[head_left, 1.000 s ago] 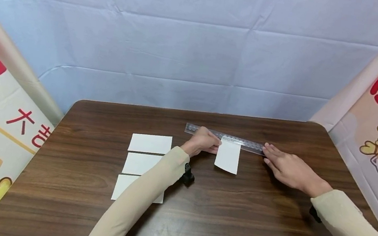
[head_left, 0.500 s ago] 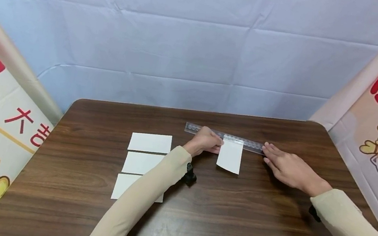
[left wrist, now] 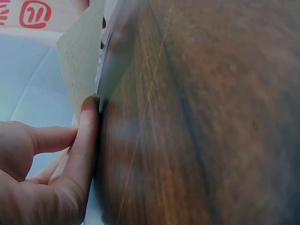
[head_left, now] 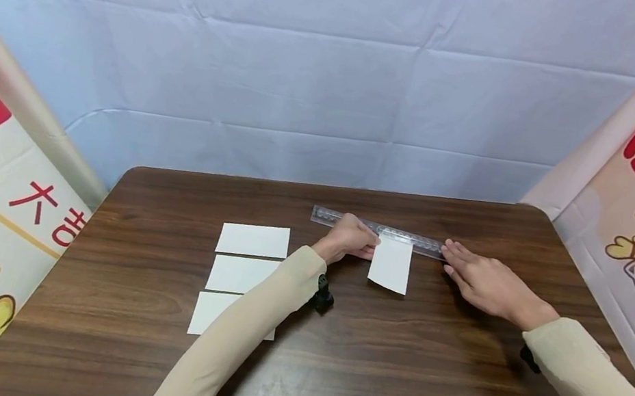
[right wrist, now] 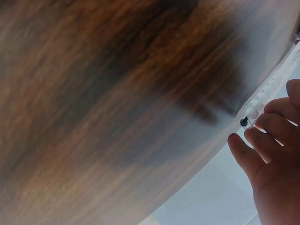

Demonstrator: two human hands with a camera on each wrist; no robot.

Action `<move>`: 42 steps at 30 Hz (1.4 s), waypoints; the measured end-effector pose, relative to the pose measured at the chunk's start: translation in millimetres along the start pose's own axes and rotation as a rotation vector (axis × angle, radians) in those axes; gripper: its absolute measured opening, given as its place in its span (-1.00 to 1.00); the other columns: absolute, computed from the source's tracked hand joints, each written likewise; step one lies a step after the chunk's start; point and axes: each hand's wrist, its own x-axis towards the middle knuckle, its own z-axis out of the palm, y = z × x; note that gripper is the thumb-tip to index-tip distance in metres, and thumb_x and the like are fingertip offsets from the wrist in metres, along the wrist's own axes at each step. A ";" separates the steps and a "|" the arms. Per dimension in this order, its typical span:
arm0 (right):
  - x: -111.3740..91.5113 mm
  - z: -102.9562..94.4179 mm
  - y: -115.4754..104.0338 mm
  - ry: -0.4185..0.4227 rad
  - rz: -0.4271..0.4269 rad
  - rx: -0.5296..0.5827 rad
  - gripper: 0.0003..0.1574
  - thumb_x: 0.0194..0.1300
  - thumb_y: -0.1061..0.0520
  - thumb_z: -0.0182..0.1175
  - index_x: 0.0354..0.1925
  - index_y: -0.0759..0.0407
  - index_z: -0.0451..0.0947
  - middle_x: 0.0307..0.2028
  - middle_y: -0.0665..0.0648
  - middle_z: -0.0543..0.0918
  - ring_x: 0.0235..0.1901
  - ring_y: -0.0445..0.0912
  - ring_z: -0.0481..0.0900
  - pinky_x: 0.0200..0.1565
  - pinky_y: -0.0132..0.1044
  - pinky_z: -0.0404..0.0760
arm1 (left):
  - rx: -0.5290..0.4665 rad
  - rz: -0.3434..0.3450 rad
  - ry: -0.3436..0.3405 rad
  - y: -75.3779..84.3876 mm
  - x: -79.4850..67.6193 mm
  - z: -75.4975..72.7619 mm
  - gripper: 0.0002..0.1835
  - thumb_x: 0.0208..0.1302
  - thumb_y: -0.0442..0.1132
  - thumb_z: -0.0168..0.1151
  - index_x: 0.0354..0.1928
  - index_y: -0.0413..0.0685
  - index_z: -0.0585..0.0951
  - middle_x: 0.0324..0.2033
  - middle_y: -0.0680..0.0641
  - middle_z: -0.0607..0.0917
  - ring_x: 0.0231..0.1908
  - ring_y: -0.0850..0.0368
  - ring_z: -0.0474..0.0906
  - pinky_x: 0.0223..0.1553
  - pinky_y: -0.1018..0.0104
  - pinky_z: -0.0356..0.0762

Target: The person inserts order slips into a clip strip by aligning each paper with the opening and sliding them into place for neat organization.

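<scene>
My left hand (head_left: pixel 350 238) pinches the left edge of a small white paper card (head_left: pixel 390 265) between thumb and fingers. The card's far edge meets a clear plastic ruler (head_left: pixel 427 246) lying across the table, and its near end tilts up a little. In the left wrist view, faint lines show on the card (left wrist: pixel 80 61), and the thumb (left wrist: pixel 55 139) bears against it. On the ruler's right end rest the straight fingertips of my right hand (head_left: pixel 488 282). The right wrist view shows those fingers beside the ruler's end (right wrist: pixel 251 115).
Three white cards lie in a column on the left: a far card (head_left: pixel 253 240), a middle card (head_left: pixel 237 274) and a near card (head_left: pixel 207 311), partly covered by the left sleeve. The brown wooden table (head_left: pixel 389 375) ends at a pale cloth (head_left: pixel 310 86) behind.
My left hand and the card it pinches have slid slightly to the right along the ruler. The ruler and my right hand have stayed in place.
</scene>
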 end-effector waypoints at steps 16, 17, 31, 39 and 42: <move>-0.1 -2.5 -0.7 -0.045 0.018 0.010 -0.35 0.65 0.10 0.07 0.51 0.43 0.30 0.52 0.48 0.31 0.51 0.33 0.35 0.33 0.26 0.59 | -0.002 -0.005 0.006 0.3 1.7 5.5 -0.82 0.46 -0.40 0.30 -0.05 -0.41 0.76 -0.32 -0.19 0.77 -0.48 0.20 0.74 -0.27 0.33 0.85; -0.1 -2.5 -0.9 -0.044 0.016 0.010 -0.35 0.65 0.10 0.07 0.51 0.43 0.30 0.52 0.48 0.31 0.50 0.33 0.35 0.33 0.26 0.59 | -0.005 -0.007 0.004 0.2 2.1 5.8 -0.81 0.45 -0.40 0.30 -0.04 -0.41 0.76 -0.30 -0.20 0.78 -0.48 0.19 0.74 -0.27 0.33 0.85; -0.8 -4.2 -1.3 -0.050 0.028 0.013 -0.35 0.65 0.11 0.06 0.51 0.45 0.30 0.52 0.50 0.31 0.50 0.35 0.34 0.35 0.29 0.56 | -0.015 0.003 -0.011 1.0 2.9 10.7 -0.82 0.44 -0.42 0.31 -0.04 -0.43 0.75 -0.30 -0.24 0.80 -0.46 0.17 0.76 -0.27 0.32 0.85; -1.2 -3.9 -1.5 -0.048 0.018 0.010 -0.35 0.65 0.10 0.07 0.51 0.44 0.30 0.52 0.49 0.31 0.50 0.34 0.36 0.33 0.28 0.58 | -0.034 0.004 -0.014 1.8 3.7 16.6 -0.83 0.43 -0.42 0.32 -0.07 -0.42 0.75 -0.34 -0.24 0.80 -0.46 0.16 0.77 -0.27 0.31 0.85; -0.7 -4.8 -1.9 -0.050 0.016 0.008 -0.35 0.65 0.10 0.07 0.51 0.44 0.30 0.52 0.49 0.31 0.50 0.34 0.36 0.34 0.27 0.58 | -0.038 -0.001 -0.011 1.7 5.4 19.1 -0.83 0.43 -0.42 0.32 -0.08 -0.43 0.75 -0.32 -0.24 0.81 -0.43 0.14 0.79 -0.28 0.31 0.85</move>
